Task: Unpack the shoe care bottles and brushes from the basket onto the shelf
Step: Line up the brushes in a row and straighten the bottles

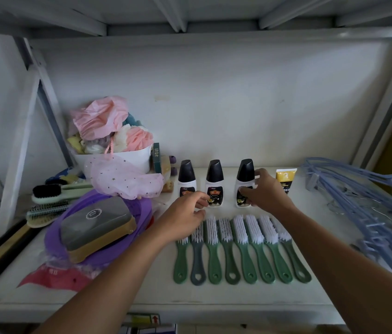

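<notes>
Three black-capped white bottles (214,179) stand upright on the shelf (238,296); eight white-bristled brushes (241,233) lie parallel before them.

The white shelf (238,295) carries three shoe polish bottles (214,182) upright in a row near the back. A yellow tube (285,175) stands just right of them, eight brushes (243,247) lie side by side in front, blue hangers (363,203) are piled at the right, and a purple basin (55,237) sits at the left.

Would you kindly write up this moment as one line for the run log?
right hand: grips right bottle | left hand: fingers at middle bottle, grip unclear | brushes: rowed on shelf
</notes>
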The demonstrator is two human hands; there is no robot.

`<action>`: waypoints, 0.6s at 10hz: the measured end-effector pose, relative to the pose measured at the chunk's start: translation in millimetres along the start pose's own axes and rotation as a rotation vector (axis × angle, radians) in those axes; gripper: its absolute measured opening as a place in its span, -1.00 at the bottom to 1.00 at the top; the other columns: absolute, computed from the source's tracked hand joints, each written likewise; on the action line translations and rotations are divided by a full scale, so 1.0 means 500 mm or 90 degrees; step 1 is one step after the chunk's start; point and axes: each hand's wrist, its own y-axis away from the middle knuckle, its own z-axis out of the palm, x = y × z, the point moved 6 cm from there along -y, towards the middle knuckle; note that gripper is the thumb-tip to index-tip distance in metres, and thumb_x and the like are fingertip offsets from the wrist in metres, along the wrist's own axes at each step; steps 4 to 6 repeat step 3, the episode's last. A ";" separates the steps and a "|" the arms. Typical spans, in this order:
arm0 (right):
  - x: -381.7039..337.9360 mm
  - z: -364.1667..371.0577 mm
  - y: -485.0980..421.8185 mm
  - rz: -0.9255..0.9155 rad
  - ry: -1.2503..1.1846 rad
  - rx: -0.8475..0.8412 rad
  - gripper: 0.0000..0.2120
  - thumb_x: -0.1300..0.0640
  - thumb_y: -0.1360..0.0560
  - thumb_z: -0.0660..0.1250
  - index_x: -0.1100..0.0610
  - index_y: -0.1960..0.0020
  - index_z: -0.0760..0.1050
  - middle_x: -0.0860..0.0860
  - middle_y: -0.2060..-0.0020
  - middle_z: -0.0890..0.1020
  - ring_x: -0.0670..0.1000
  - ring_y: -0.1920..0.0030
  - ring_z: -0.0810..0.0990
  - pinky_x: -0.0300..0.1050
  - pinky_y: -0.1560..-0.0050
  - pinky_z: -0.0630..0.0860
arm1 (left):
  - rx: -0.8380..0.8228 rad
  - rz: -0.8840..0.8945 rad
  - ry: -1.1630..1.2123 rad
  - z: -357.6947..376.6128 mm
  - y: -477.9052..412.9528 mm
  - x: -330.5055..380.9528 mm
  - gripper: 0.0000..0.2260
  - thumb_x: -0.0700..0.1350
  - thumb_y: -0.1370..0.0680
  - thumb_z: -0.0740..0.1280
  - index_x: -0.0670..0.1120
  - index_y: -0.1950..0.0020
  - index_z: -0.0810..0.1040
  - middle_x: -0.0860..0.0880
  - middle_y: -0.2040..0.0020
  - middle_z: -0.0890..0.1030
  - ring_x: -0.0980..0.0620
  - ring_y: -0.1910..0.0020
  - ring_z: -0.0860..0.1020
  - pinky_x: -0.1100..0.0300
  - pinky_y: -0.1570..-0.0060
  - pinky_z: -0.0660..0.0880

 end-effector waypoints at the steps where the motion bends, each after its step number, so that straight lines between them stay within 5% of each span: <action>1: -0.018 -0.022 0.007 -0.016 -0.011 0.010 -0.39 -0.01 -0.43 0.43 0.11 -0.40 0.32 0.02 -0.06 0.64 0.09 0.18 0.69 0.08 0.07 0.64 | 0.004 0.002 -0.008 -0.002 0.007 0.018 -0.68 -0.23 -0.63 0.26 -0.06 -0.38 0.47 0.05 -0.21 0.59 0.13 -0.20 0.54 0.32 -0.16 0.44; 3: -0.053 -0.071 0.031 -0.071 -0.013 0.067 -0.43 0.00 -0.46 0.40 0.04 -0.41 0.30 0.01 -0.25 0.55 0.08 0.10 0.68 0.01 0.06 0.61 | 0.005 0.014 0.010 0.007 0.022 0.039 -0.67 -0.21 -0.63 0.28 -0.06 -0.40 0.47 0.06 -0.21 0.58 0.16 -0.20 0.53 0.25 -0.23 0.47; 6: -0.053 -0.071 0.031 -0.071 -0.013 0.067 -0.43 0.00 -0.46 0.40 0.04 -0.41 0.30 0.01 -0.25 0.55 0.08 0.10 0.68 0.01 0.06 0.61 | 0.005 0.014 0.010 0.007 0.022 0.039 -0.67 -0.21 -0.63 0.28 -0.06 -0.40 0.47 0.06 -0.21 0.58 0.16 -0.20 0.53 0.25 -0.23 0.47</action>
